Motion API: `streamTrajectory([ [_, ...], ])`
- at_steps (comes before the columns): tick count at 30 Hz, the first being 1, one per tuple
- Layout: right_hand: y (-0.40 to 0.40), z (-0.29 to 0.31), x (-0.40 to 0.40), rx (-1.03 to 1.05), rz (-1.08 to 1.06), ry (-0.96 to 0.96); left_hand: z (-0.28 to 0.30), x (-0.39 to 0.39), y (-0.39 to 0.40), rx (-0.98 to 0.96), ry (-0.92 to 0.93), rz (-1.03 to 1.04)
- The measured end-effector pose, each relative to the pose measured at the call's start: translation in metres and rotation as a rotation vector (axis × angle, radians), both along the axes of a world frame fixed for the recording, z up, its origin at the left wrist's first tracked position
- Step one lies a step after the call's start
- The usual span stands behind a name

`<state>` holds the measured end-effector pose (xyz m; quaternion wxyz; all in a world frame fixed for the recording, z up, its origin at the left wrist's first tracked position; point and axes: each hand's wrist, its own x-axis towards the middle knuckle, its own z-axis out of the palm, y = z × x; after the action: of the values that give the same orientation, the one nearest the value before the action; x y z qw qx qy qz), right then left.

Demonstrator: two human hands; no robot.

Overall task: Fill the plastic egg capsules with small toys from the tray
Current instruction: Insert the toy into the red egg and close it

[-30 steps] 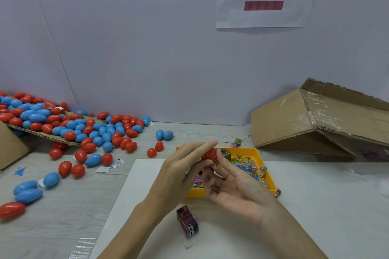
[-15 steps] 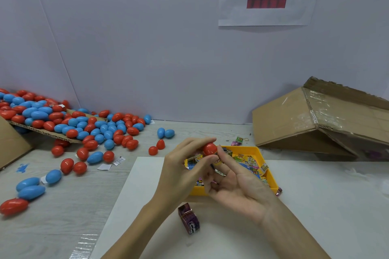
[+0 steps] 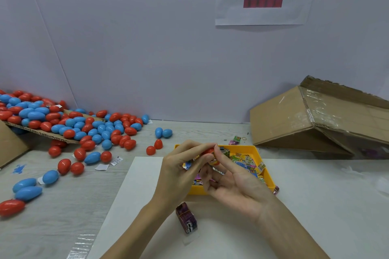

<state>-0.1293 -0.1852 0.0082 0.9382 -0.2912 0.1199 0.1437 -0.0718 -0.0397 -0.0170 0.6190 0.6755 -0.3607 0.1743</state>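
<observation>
Red egg capsule [image 3: 210, 152] is pinched between left hand [image 3: 181, 171] and right hand [image 3: 233, 178] above the yellow tray [image 3: 266, 171]; many capsules [image 3: 84, 128] presumably remain unfilled.

Pale wood-grain table [image 3: 52, 227] is carrying everything. A white sheet [image 3: 315, 206] is lying over its near right part. A yellow tray [image 3: 266, 171] of small toys is sitting on the sheet's far edge, a purple packet [image 3: 187, 217] lying just near of it. Red and blue eggs [image 3: 90, 132] are spilling across far left. A tipped carton [image 3: 315, 120] is resting far right.
</observation>
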Motion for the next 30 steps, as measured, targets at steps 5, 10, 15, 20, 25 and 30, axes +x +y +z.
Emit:
streamTrajectory([
  [5, -0.0016, 0.0048, -0.0023, -0.102, -0.025, -0.077, -0.0002, -0.0007, -0.0011, -0.034, 0.068, -0.006],
  [10, -0.0005, 0.0032, -0.0031, -0.328, -0.161, -0.252, 0.0018, -0.0035, -0.001, -0.04, 0.227, -0.13],
  [15, 0.0047, 0.0002, -0.0049, -0.492, -0.259, -0.345, 0.0041, -0.0065, -0.0002, -0.121, 0.303, -0.14],
  [20, 0.0056, -0.0016, -0.0053, -0.52, -0.286, -0.344, 0.0004, -0.0067, -0.0022, -0.138, 0.322, -0.169],
  [25, 0.0057, -0.0011, -0.0048, -0.517, -0.299, -0.341, 0.0003, -0.0063, -0.0025, -0.135, 0.305, -0.17],
  [30, 0.0074, -0.0018, -0.0053, -0.537, -0.32, -0.321, -0.0019, -0.0061, -0.0047, -0.126, 0.313, -0.139],
])
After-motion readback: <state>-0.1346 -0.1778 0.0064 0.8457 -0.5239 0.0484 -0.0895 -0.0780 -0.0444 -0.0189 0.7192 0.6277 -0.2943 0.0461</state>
